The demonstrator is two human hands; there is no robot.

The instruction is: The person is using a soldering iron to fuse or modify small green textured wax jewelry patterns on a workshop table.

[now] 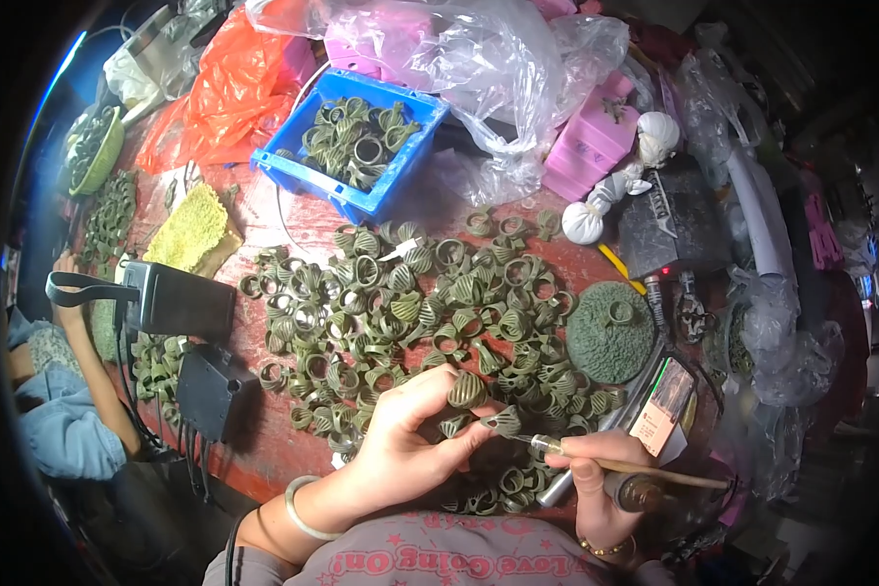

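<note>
My left hand (400, 430) pinches a dark green ribbed ring (467, 391) between thumb and fingers, in front of my body. More green ring pieces show at its fingertips; how many it holds I cannot tell. My right hand (596, 479) grips a thin tool with a wooden handle (679, 476), its slim tip pointing left at the piece by my left thumb. Whether the tip touches is too small to tell. A dark, rounded cylinder (640, 491) shows beside the right palm. Beyond my hands, a heap of similar rings (391, 303) spreads over the red table (249, 430).
A blue bin (361, 200) of rings stands at the back. On the right are a green textured pad (596, 347), a phone (666, 405) and a black box (669, 220). Left are black devices (181, 303), a yellow cloth (188, 230) and another person's arm (103, 376).
</note>
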